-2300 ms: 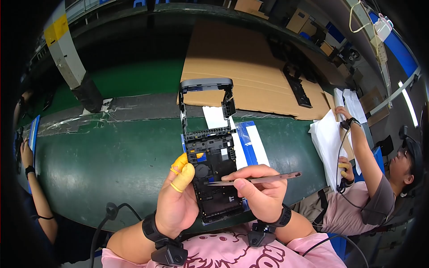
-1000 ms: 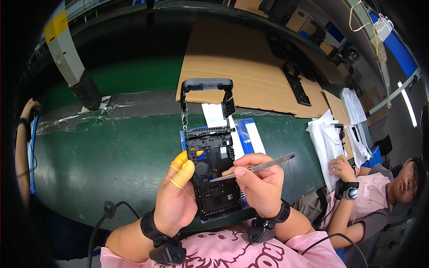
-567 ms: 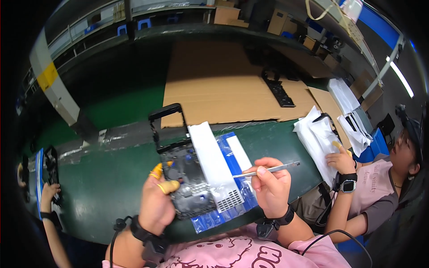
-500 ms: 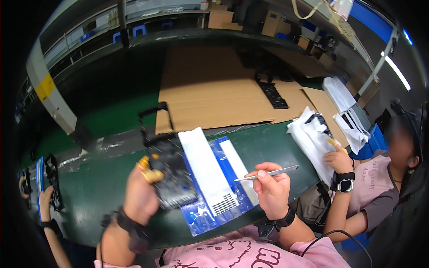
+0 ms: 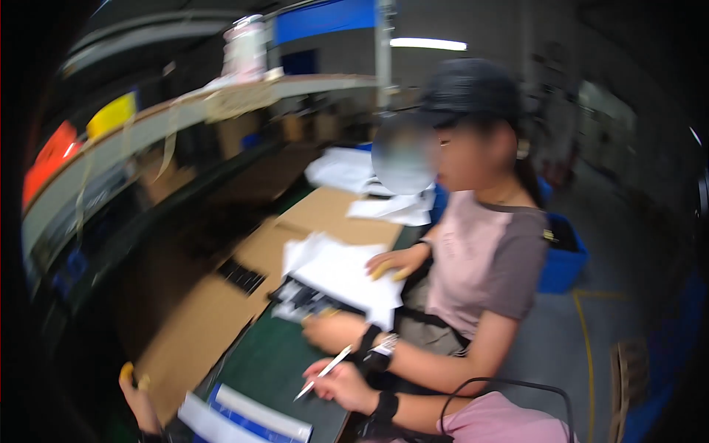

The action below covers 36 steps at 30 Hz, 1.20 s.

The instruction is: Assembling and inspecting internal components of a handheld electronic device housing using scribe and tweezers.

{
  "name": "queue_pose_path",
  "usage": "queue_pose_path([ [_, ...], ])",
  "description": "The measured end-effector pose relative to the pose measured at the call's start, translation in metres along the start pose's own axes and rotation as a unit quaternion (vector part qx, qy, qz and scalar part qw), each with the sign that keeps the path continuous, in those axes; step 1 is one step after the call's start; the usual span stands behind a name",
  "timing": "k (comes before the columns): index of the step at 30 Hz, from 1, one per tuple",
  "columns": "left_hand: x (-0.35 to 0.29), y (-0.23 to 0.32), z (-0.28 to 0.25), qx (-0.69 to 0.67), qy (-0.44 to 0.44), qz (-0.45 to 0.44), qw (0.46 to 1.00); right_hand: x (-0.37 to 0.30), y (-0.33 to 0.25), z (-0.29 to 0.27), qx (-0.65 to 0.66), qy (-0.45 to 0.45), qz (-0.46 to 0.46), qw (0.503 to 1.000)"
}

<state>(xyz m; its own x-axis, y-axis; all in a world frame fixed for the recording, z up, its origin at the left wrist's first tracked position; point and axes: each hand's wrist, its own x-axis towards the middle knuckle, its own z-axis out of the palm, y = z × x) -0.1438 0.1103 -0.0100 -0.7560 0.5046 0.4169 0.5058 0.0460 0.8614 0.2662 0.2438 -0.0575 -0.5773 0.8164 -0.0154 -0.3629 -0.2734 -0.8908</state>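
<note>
My right hand (image 5: 338, 385) pinches a slim silver, pen-like tool (image 5: 325, 373) over the green table's front edge. The tool's pointed end slants down to the left; blur hides its exact kind. Low on the left, my left hand (image 5: 138, 399) is raised beside the cardboard, with yellow covers on its thumb and a finger. Darkness and blur hide whether it holds anything. Between my hands lie a blue sheet (image 5: 247, 422) and white strips (image 5: 266, 413), cut off by the lower edge.
A co-worker in a black cap sits close on my right, hands on white sheeting (image 5: 343, 269) and a dark part (image 5: 314, 299). Cardboard (image 5: 199, 332) covers the table's far side, with a black part (image 5: 241, 275) on it. A blue bin (image 5: 565, 255) stands behind the co-worker.
My view has swung right toward the co-worker. The black plastic frame that my left hand held no longer shows clearly. My right hand still grips the tool, its point now lower.
</note>
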Motion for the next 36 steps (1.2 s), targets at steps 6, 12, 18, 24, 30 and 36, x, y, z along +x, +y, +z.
queue_pose_path([
  [6, 0.041, 0.028, 0.163, 0.101, -0.126, 0.153, 0.975, -0.006, 0.004, -0.002, -0.014, -0.064, -0.048, 0.997],
  [12, 0.062, 0.08, 0.304, 0.365, -0.144, 0.002, 0.92, -0.027, -0.025, 0.003, -0.134, 0.0, -0.111, 0.985],
  [18, 0.069, 0.058, 0.342, 0.442, -0.154, 0.039, 0.883, -0.026, -0.03, 0.003, -0.124, -0.004, -0.102, 0.987],
  [24, 0.113, 0.038, 0.303, 0.065, -0.122, -0.055, 0.989, -0.023, -0.031, 0.003, -0.085, 0.001, -0.078, 0.993],
  [30, 0.116, 0.015, 0.325, 0.241, -0.121, 0.104, 0.957, -0.024, -0.025, 0.003, -0.059, 0.017, -0.078, 0.995],
  [36, 0.107, 0.01, 0.344, 0.307, -0.124, 0.04, 0.943, -0.026, -0.035, 0.004, -0.133, 0.014, -0.11, 0.985],
])
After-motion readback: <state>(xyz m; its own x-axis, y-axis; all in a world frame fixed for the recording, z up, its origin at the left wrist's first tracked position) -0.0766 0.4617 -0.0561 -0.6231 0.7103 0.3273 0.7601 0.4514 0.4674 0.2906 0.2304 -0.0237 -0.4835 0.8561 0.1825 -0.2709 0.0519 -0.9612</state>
